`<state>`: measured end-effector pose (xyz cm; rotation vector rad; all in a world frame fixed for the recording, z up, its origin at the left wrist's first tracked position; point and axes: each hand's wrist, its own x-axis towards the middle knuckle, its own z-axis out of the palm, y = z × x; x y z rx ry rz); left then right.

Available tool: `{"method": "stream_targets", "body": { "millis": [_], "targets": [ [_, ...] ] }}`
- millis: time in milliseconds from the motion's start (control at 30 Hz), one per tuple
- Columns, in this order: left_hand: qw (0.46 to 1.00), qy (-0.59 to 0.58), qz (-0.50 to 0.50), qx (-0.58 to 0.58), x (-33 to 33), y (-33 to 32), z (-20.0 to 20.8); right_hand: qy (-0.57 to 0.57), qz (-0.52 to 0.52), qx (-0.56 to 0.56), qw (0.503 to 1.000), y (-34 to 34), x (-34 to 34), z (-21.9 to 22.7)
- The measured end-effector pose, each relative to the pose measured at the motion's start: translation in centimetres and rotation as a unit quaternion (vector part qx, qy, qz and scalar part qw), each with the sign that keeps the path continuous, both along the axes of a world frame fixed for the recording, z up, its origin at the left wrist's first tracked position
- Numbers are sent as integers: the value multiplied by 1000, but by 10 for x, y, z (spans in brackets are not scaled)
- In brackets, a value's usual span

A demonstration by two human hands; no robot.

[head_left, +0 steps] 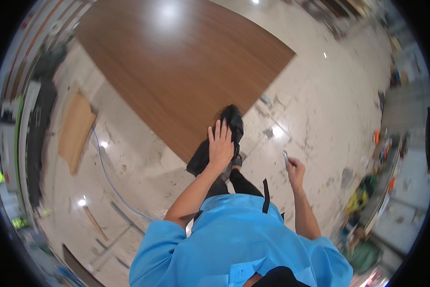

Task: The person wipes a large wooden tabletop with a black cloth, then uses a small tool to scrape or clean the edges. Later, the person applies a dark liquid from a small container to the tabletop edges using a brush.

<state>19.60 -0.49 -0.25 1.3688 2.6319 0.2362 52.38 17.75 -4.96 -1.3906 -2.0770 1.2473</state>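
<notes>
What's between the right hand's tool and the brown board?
The head view shows scuffed pale floor between the tool in the right hand and the brown board, with a small grey piece near the board's edge.

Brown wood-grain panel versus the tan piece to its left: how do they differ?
The brown panel is large; the tan piece is far smaller. The panel is darker with visible grain, while the tan piece is paler. In this view, the left hand is at the panel's near end; the tan piece lies away from it. Both are brownish.
</notes>
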Motion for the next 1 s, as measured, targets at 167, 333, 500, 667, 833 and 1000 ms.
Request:
{"method": "stream_targets", "body": {
  "millis": [167, 333, 500, 667, 833, 1000],
  "targets": [
    [994, 79, -73, 22, -25, 41, -11, 27, -106, -69, 992, -27, 20, -6],
    [977, 83, -131, 145, -64, 192, -36, -10, -226, -119, 967, -84, 55, 11],
    [958, 206, 19, 198, -188, 290, -47, 170, -316, -294, 886, -75, 28, 4],
    [951, 239, 145, -134, -379, 188, -14, 271, -209, -339, 876, -13, -89, -28],
    [950, 279, -42, 133, -246, 122, 52, 286, -245, -411, 830, -17, -131, -52],
    [977, -26, -209, 36, -74, 107, 26, 233, -305, -427, 819, -38, -79, -67]
  ]
}}
